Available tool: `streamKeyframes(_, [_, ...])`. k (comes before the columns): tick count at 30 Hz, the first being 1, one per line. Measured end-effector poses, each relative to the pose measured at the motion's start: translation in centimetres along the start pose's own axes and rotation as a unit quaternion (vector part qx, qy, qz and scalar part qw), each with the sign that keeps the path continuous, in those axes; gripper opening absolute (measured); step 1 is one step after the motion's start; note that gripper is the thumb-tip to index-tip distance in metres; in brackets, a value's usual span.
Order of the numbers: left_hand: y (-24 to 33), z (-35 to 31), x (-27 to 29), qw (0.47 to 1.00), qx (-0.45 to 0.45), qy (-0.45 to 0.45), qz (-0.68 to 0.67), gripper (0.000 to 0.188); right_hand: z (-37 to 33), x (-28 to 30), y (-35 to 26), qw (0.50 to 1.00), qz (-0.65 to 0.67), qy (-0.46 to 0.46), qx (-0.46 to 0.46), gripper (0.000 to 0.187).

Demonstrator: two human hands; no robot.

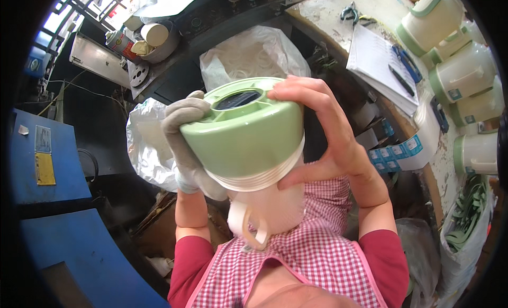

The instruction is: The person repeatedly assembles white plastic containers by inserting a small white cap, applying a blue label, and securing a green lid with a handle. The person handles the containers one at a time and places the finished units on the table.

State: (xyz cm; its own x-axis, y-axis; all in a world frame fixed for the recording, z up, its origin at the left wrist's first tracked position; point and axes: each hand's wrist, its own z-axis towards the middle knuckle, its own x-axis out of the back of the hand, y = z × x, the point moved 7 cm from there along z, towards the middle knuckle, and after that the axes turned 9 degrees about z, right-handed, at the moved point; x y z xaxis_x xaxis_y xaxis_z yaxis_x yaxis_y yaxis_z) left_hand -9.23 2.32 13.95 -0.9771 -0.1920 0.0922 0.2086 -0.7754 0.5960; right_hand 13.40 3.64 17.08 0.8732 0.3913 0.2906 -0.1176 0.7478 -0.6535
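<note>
In front of my chest is a white plastic jug (pixel 275 204), held bottom up. A pale green base (pixel 244 141) with ribs and a round dark opening faces upward. Under the green part runs a ridged white collar, and the looped handle (pixel 247 226) points down toward my apron. My left hand (pixel 186 141), in a grey glove, wraps the left side of the green base. Bare, my right hand (pixel 325 128) grips the other side, fingers over the rim and thumb against the white collar.
On the right-hand worktop (pixel 328 11) lie papers (pixel 373 64), a pen, pliers (pixel 349 12) and a strip of blue labels (pixel 397 152). Several similar jugs (pixel 463 75) stand at its far side. A plastic bag of clear rings (pixel 254 54) sits ahead; blue machine housings (pixel 79 255) flank my left.
</note>
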Motion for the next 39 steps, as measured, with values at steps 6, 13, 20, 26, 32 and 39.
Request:
streamKeyframes(6, [2.0, 1.0, -1.2, 0.989, 0.079, -0.110, 0.066, 0.080, -1.3, -0.6, -0.6, 0.996, 0.016, 0.082, -0.009, 0.091])
streamKeyframes(13, [1.4, 1.0, -2.1, 0.969, 0.047, -0.176, 0.166, 0.082, -0.9, -0.4, -1.0, 0.992, -0.086, 0.054, -0.074, 0.076])
streamKeyframes(20, [-3.5, 1.1, -5.4, 0.960, 0.249, -0.125, -0.021, 0.056, 0.2, 1.0, 1.4, 0.980, -0.157, 0.020, -0.117, 0.081])
streamKeyframes(26, [-6.8, -0.7, -7.3, 0.980, 0.183, 0.007, 0.081, 0.028, -1.2, -0.2, 2.2, 0.959, -0.244, 0.076, -0.125, 0.063])
streamKeyframes(32, [-7.1, -0.8, -7.3, 0.979, 0.168, 0.010, 0.114, 0.032, -2.6, -0.9, 0.9, 0.943, -0.290, 0.136, -0.089, 0.060])
streamKeyframes(39, [-6.1, -0.6, -8.5, 0.968, 0.250, -0.025, -0.026, 0.052, -3.8, -0.7, 2.6, 0.945, -0.217, 0.211, -0.127, 0.063])
